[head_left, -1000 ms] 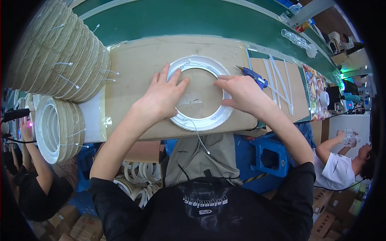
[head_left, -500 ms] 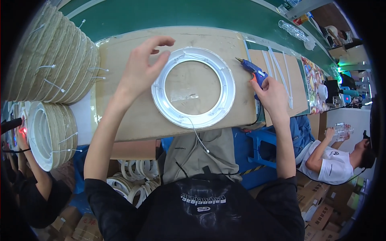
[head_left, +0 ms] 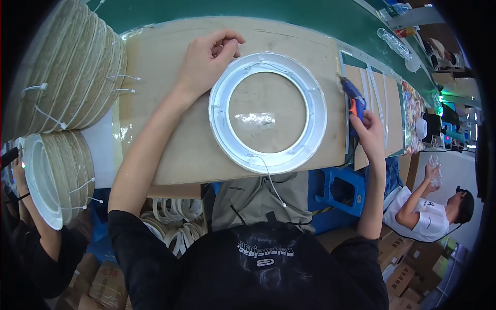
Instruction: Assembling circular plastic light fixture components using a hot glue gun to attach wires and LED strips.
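A white ring-shaped lamp frame lies on the cardboard in front of me. Thin wire runs inside its channel, and a cable with a small connector hangs over the near edge. My left hand is by the ring's far left rim, fingers curled in and thumb drawn toward the index finger; nothing shows in it. At the right, my right hand closes its fingers on the handle of a blue glue gun with an orange trigger. The gun's nozzle points away from me, beside the cardboard's right edge.
Tall stacks of beige ring shades with cable ends stand at the left. White strips lie on a board at the right. A box of white rings sits below the table, a blue stool beside it. Co-workers sit on both sides.
My left hand has gone from spread to curled, staying near the ring's far left side. The glue gun and right hand have shifted right, its nozzle turned more away from me. The view has shifted.
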### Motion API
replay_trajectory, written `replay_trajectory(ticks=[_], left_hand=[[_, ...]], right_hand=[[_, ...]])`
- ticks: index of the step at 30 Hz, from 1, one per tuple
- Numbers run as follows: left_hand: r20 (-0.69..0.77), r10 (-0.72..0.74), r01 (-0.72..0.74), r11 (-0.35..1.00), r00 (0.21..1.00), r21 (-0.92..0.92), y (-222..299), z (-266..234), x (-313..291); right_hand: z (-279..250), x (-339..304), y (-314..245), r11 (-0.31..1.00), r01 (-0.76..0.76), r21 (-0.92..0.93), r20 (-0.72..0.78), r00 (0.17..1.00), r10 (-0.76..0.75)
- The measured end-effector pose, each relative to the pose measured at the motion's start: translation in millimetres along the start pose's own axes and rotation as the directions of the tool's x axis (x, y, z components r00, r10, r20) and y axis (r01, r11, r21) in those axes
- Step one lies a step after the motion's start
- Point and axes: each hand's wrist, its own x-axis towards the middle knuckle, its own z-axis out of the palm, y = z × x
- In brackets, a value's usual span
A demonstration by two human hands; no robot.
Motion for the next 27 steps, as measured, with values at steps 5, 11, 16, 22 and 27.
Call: replay_trajectory(ticks=[5, 11, 16, 22, 27], left_hand=[[-0.035, 0.032, -0.032, 0.999, 0.999, -0.004, 0, 0, -2], [0.004, -0.004, 0.004, 0.999, 1.000, 0.051, -2, -4, -3], [-0.026, 0.038, -0.038, 0.999, 0.999, 0.030, 3, -3, -5], [-0.027, 0.085, -0.084, 0.996, 0.996, 0.040, -1, -4, -3], [0.064, 0.029, -0.032, 0.999, 0.998, 0.036, 10, -11, -3]], right_hand=[[6, -34, -4, 0.825, 0.014, 0.566, -0.002, 1.000, -0.015], [11, -53, -38, 0.285, -0.437, 0.853, 0.494, 0.852, -0.172], [28, -48, -60, 0.720, -0.095, 0.687, 0.356, 0.908, -0.220], [40, -59, -78, 0.911, 0.339, 0.234, -0.023, 0.939, -0.343], [41, -60, -71, 0.752, 0.126, 0.646, 0.128, 0.954, -0.270]])
